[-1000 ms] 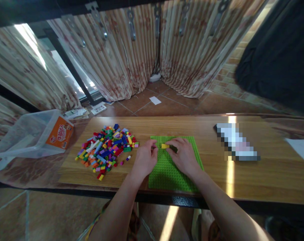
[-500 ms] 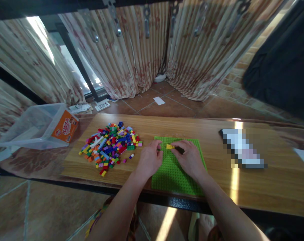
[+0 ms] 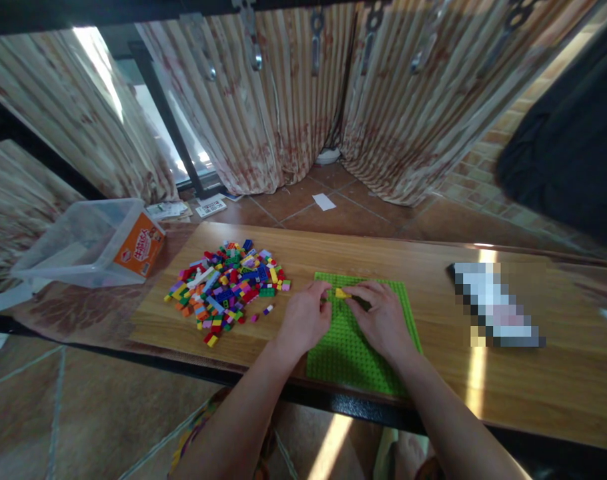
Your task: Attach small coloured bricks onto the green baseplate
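A yellow brick [image 3: 341,293] is between the thumb and forefinger of my right hand [image 3: 383,320], over the far half of a green studded baseplate [image 3: 356,353]. My left hand [image 3: 306,317] is at the baseplate's left edge, close to the brick. Its fingers are curled with the thumb near the forefinger; what they hold, if anything, is too small to make out. Left of my hands lies a loose heap of coloured bricks [image 3: 226,287], with a few strays at its near side.
On the wooden table [image 3: 528,387], a blurred-out flat object [image 3: 498,303] lies at the right. A clear plastic box [image 3: 78,257] with an orange label stands at the far left. Curtains [image 3: 283,120] hang beyond the table, and papers [image 3: 324,201] lie on the floor.
The whole view has shifted slightly. My right forefinger has straightened towards the yellow brick, which stays pinched over the baseplate. My left hand remains beside it, almost unmoved.
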Available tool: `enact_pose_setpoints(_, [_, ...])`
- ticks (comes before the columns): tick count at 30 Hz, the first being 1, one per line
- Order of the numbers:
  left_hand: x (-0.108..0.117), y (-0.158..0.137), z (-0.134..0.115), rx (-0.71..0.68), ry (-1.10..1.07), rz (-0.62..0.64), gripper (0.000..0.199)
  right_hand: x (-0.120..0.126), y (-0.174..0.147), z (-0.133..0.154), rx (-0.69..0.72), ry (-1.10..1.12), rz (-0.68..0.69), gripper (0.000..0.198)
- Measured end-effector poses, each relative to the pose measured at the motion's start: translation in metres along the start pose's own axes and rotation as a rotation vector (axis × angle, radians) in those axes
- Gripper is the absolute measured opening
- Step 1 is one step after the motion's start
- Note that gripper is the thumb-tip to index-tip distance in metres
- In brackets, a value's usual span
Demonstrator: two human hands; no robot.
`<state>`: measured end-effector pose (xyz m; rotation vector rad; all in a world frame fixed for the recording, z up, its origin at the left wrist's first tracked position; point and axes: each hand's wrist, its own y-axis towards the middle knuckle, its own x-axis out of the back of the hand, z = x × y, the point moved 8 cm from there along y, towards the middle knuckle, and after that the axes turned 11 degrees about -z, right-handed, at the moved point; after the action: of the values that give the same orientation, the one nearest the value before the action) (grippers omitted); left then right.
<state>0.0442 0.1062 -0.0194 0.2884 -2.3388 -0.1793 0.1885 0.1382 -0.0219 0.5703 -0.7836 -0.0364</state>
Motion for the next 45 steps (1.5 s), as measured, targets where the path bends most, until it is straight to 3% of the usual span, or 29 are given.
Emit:
enact_pose_setpoints(8, [-0.001,-0.002,-0.007,-0.078,0.062,0.011,0.03,0.003,0.005,0.008,0.046,0.027,0.069,0.017])
enact_pose_setpoints(24, [-0.001,-0.002,-0.006,-0.075,0.078,0.028,0.032,0.002,0.0,0.007,0.063,0.035,0.175,0.02])
enact_pose_setpoints(45, [-0.001,-0.003,-0.004,-0.072,0.048,0.014,0.033,0.001,-0.001,0.017,0.061,0.036,0.178,0.017])
